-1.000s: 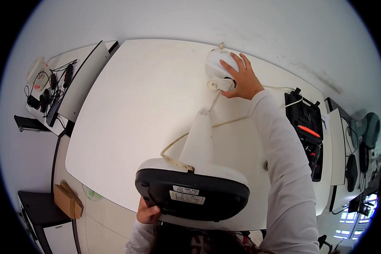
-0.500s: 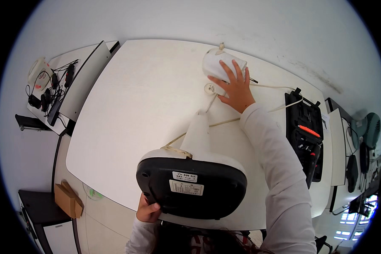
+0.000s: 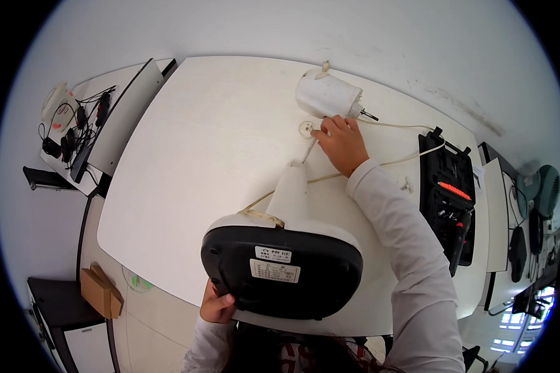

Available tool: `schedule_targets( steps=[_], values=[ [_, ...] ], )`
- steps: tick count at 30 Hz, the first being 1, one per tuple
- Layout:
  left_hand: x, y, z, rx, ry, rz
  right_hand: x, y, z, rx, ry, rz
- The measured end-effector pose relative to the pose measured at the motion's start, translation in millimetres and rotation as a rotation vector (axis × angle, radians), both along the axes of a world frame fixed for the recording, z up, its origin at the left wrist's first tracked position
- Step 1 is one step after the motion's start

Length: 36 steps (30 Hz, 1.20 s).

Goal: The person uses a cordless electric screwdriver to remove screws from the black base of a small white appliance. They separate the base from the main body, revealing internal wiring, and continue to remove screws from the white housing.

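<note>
A white electric fan without blades lies on the table, its black-bottomed base (image 3: 317,273) tilted up toward me. My left hand (image 3: 218,306) is closed around the base's lower left edge. The tapering white stand (image 3: 289,196) points away to a thin metal rod (image 3: 309,149) and a round pale disc (image 3: 306,129). Beyond them lies the white motor housing (image 3: 326,93), its metal shaft (image 3: 368,115) pointing right. With fingers curled, my right hand (image 3: 342,144) grips the neck joint between disc and housing; the fingers hide most of that joint. A cream cord (image 3: 326,178) runs across the stand.
An open black tool case (image 3: 448,199) with a red-and-black screwdriver lies at the table's right. A small pale wing-shaped part (image 3: 406,184) rests beside it. On the left side table (image 3: 119,118) are tangled black cables. A cardboard box (image 3: 99,292) stands at lower left.
My right hand has come off the top of the motor housing, down toward me, and its spread fingers have curled at the neck joint. My left hand stays on the base.
</note>
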State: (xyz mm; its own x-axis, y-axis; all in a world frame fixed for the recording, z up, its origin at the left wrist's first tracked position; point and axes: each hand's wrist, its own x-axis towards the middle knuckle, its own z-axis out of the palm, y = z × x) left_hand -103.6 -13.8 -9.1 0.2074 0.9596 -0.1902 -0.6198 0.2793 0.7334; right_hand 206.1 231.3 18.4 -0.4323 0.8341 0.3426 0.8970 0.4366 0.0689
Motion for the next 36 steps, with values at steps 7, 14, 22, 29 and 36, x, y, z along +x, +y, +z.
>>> schedule_targets(
  steps=[7, 14, 22, 29, 36],
  values=[
    [2.3, 5.2, 1.6, -0.044, -0.098, 0.027, 12.5, -48.5, 55.5, -0.222, 0.290, -0.128],
    [2.7, -3.2, -13.2, 0.025, -0.053, 0.061, 110.0, -234.2, 131.4, 0.117, 0.819, -0.685],
    [59.7, 11.2, -0.6, 0.218, -0.020, -0.027, 205.4, -321.5, 56.5, -0.102, 0.673, -1.105],
    [64.8, 11.7, 9.5, 0.093, -0.099, 0.017, 197.2, -306.7, 9.1, -0.039, 0.390, -1.021],
    [62.5, 15.0, 16.4, 0.131, -0.093, -0.025, 201.9, -299.0, -10.7, 0.175, 0.496, -1.021]
  ],
)
